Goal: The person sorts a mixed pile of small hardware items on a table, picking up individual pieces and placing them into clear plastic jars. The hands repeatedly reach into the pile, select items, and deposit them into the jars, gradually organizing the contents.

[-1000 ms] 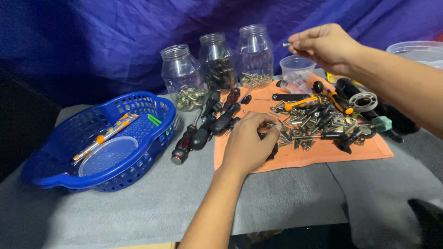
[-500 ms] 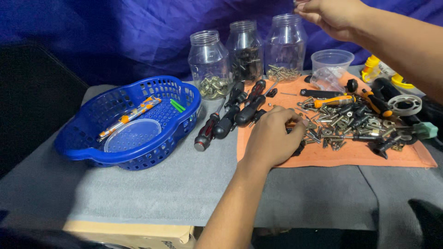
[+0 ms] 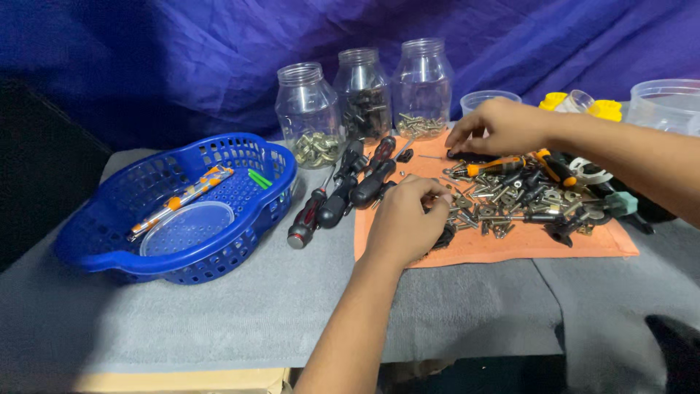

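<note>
Under both hands, small hard screws [image 3: 487, 203] lie loose; left hand [image 3: 403, 226] pinches one, right hand [image 3: 496, 128] presses fingertips down, grip unclear.

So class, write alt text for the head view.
Two hands sort a pile of screws on an orange mat: the left hand pinches, the right hand reaches. Three jars, screwdrivers and a blue basket sit nearby.

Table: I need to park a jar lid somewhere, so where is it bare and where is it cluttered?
Bare grey table lies in front of the blue basket and below the orange mat, right of the left forearm. The mat is crowded with screws; screwdrivers fill the gap beside the basket, and jars line the back.
</note>
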